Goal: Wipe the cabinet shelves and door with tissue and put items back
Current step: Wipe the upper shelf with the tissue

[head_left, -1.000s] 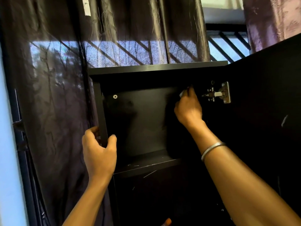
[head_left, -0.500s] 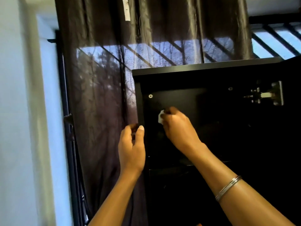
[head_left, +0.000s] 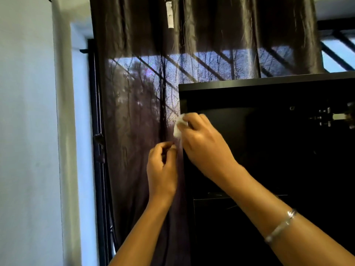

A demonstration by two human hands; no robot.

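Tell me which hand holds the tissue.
The right hand, the one with the bangle, pinches the white tissue; the left hand holds none.

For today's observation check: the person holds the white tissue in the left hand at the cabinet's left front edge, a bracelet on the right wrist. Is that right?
Not quite. The head view shows the right hand holding the tissue at the cabinet's left front edge; the left hand is below it. The bracelet is on the right wrist.

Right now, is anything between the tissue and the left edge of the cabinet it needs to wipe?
Nothing visible. The right hand holds the tissue right at the cabinet left front edge. The curtain hangs just beside that edge, and the left hand is at the curtain below the tissue.
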